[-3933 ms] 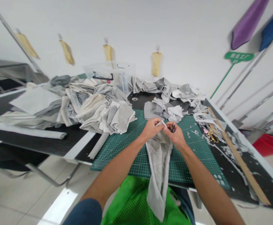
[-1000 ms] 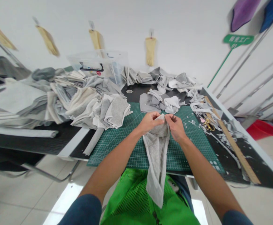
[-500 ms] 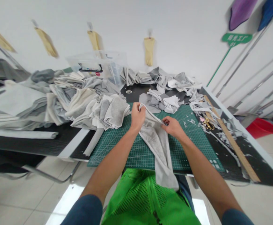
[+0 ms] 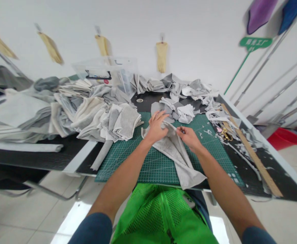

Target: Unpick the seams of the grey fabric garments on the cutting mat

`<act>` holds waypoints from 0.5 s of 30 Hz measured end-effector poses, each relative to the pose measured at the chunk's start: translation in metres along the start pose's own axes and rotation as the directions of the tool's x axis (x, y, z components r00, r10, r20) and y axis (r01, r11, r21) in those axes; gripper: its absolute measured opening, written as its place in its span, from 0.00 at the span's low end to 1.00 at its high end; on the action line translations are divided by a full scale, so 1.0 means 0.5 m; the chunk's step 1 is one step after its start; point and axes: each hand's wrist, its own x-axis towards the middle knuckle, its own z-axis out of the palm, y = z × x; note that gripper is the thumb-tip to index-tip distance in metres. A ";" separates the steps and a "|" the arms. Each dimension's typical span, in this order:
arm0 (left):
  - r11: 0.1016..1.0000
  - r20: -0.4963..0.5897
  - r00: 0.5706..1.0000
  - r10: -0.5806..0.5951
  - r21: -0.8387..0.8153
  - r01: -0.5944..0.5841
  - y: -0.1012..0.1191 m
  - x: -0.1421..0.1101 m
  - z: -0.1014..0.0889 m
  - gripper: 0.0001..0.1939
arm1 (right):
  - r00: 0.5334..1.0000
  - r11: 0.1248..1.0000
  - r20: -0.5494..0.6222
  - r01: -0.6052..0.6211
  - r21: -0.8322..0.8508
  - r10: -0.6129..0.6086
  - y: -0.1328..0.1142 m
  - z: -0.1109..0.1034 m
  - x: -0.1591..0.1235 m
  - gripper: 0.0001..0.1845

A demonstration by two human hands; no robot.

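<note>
Green cutting mat (image 4: 148, 162), rumpled grey cloth (image 4: 175, 152), left hand (image 4: 156, 127) flat, right hand (image 4: 189, 137) pinching it.

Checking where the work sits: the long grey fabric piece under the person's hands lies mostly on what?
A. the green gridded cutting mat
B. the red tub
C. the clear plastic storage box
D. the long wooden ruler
A: the long grey fabric piece lies spread across the green gridded cutting mat, under the left hand and right hand.
</note>
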 end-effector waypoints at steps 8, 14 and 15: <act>0.973 0.185 0.979 -0.084 -0.195 0.121 -0.001 -0.005 0.022 0.10 | 0.998 0.999 0.055 0.038 0.000 -0.038 -0.015 0.003 -0.010 0.19; 0.927 -0.107 0.926 -0.362 -0.144 0.346 -0.033 0.014 0.002 0.08 | 0.994 0.985 0.108 0.040 -0.169 -0.022 0.001 0.000 -0.005 0.21; 0.917 -0.125 0.910 -0.396 -0.109 0.384 -0.038 0.016 0.000 0.09 | 0.997 0.985 0.074 0.023 -0.170 -0.010 0.004 -0.003 -0.002 0.19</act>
